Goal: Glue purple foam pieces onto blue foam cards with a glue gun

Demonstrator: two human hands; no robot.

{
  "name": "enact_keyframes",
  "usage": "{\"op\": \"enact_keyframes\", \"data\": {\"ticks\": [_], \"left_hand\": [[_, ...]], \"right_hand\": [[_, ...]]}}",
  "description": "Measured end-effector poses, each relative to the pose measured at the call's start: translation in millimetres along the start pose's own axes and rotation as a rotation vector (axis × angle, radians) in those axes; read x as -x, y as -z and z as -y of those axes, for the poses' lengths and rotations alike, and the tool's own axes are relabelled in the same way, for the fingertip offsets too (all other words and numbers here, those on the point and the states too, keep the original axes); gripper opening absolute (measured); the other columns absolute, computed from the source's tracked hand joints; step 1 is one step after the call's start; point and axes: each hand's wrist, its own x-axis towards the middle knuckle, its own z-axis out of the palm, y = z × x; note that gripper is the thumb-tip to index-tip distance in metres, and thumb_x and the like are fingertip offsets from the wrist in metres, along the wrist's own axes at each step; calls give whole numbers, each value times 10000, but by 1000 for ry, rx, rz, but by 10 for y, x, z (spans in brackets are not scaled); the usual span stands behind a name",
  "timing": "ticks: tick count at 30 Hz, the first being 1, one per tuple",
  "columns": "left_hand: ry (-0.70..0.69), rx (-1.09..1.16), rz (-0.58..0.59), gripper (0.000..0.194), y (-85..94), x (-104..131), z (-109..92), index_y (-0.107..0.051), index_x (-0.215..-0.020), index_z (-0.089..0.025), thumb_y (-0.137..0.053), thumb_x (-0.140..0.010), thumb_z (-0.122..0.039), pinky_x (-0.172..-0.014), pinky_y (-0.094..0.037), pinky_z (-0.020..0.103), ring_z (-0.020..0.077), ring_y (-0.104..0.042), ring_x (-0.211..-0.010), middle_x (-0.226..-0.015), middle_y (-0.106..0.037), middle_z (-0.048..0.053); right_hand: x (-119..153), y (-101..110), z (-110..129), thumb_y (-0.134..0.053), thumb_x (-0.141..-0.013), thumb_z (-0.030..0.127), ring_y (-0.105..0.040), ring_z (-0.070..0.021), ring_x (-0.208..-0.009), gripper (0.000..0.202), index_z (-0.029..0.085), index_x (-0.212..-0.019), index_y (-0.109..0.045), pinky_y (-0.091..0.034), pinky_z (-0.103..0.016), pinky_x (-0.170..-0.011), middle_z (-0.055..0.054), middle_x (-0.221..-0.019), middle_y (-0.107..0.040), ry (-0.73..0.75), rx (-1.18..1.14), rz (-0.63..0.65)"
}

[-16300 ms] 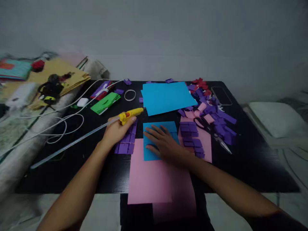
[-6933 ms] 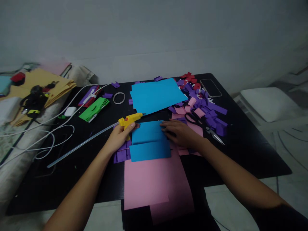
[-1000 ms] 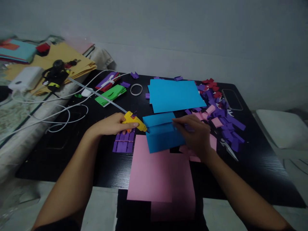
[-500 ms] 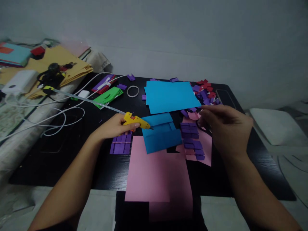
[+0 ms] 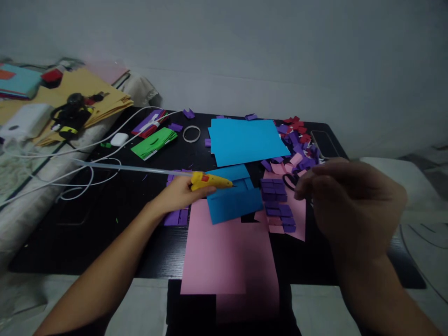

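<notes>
My left hand [image 5: 180, 192] is wrapped round a yellow glue gun [image 5: 210, 181]. A long clear glue stick [image 5: 140, 169] runs out of its back to the left. The gun's nozzle hangs over a folded blue paper [image 5: 231, 205], which overlaps pink sheets [image 5: 217, 261]. Closer to me and to the right, my right hand [image 5: 353, 200] is closed in a pinch and blurred; what its fingertips hold, if anything, I cannot make out. Beyond it, black scissors handles [image 5: 290, 182] show beside folded purple paper strips [image 5: 275, 190] on pink paper.
Stacked blue sheets [image 5: 248, 142] lie at the back of the black table [image 5: 87, 247]. Purple and red paper scraps [image 5: 299, 135] are heaped beside a phone [image 5: 325, 143]. Left of these are a tape ring [image 5: 192, 134], green paper [image 5: 154, 143] and a white cable [image 5: 93, 175].
My left hand has moved the glue gun right and slightly down, and its glue stick lies more level. My right hand has drawn back to the right, nearer the camera, uncovering the phone and scissors handles.
</notes>
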Motion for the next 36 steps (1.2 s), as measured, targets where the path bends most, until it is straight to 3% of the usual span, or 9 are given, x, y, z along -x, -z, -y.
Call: {"op": "enact_keyframes", "data": {"ticks": [5, 8, 13, 17, 19, 22, 28, 33, 36], "left_hand": [[-296, -84, 46, 210, -222, 24, -152, -699, -970, -202, -752, -951, -404, -711, -512, 297, 174, -662, -804, -929, -718, 32], [-283, -138, 15, 183, -281, 17, -178, -689, -1008, -214, -717, -974, -392, -732, -510, 301, 173, -668, -825, -951, -717, 23], [-177, -153, -310, 280, -194, -46, -56, -658, -931, -215, -692, -969, -490, -658, -460, 318, 178, -612, -720, -828, -664, 22], [-37, -106, -409, 355, -32, -71, 69, -648, -961, -220, -627, -993, -573, -669, -485, 316, 192, -651, -717, -786, -675, 13], [8, -114, -417, 423, 44, -71, 111, -666, -979, -214, -595, -987, -631, -695, -508, 316, 207, -681, -739, -785, -693, 16], [64, -206, -418, 502, 146, -68, 143, -702, -923, -201, -577, -956, -686, -671, -495, 314, 219, -672, -741, -784, -706, 29], [180, -334, -230, 593, 371, -35, 124, -692, -696, -205, -584, -891, -755, -518, -358, 301, 179, -542, -551, -592, -607, 19], [233, -389, -9, 631, 492, 0, 87, -691, -677, -188, -599, -868, -782, -501, -327, 283, 156, -524, -529, -583, -597, 8], [212, -378, 47, 605, 504, -1, 74, -718, -720, -181, -609, -878, -755, -506, -348, 264, 150, -540, -548, -614, -619, 0]], "right_hand": [[140, -112, 133, -812, -933, 108, -755, -140, -695, 184, 260, -1035, -825, -640, -262, -613, 14, -817, -778, -53, -59, 295], [239, -183, 192, -825, -923, 106, -768, -144, -762, 175, 234, -1042, -814, -649, -269, -702, -8, -850, -802, -58, -109, 543], [289, -188, 123, -824, -929, 135, -771, -116, -781, 123, 186, -1041, -812, -627, -203, -720, -33, -884, -814, -75, -177, 839], [269, -182, -166, -831, -926, 160, -775, -131, -830, 115, 222, -1022, -814, -632, -225, -751, -15, -928, -812, -143, 25, 838], [282, -227, -361, -771, -968, 132, -775, -159, -903, 148, 233, -1070, -803, -645, -268, -780, -34, -1022, -804, -127, 184, 809], [351, -364, -639, -716, -993, 126, -748, -245, -1106, 178, 215, -1131, -787, -646, -411, -949, -101, -1183, -774, -13, 433, 789], [534, -642, -972, -739, -994, 261, -587, -364, -1388, 486, 177, -1461, -629, -534, -592, -1132, -189, -1448, -661, 99, 659, 826], [597, -668, -1097, -682, -1026, 280, -540, -385, -1411, 387, 182, -1399, -670, -478, -630, -1149, -190, -1455, -652, 115, 726, 816], [604, -652, -1128, -694, -1003, 236, -539, -385, -1392, 331, 180, -1329, -700, -472, -626, -1136, -191, -1439, -654, 116, 714, 822]]}}
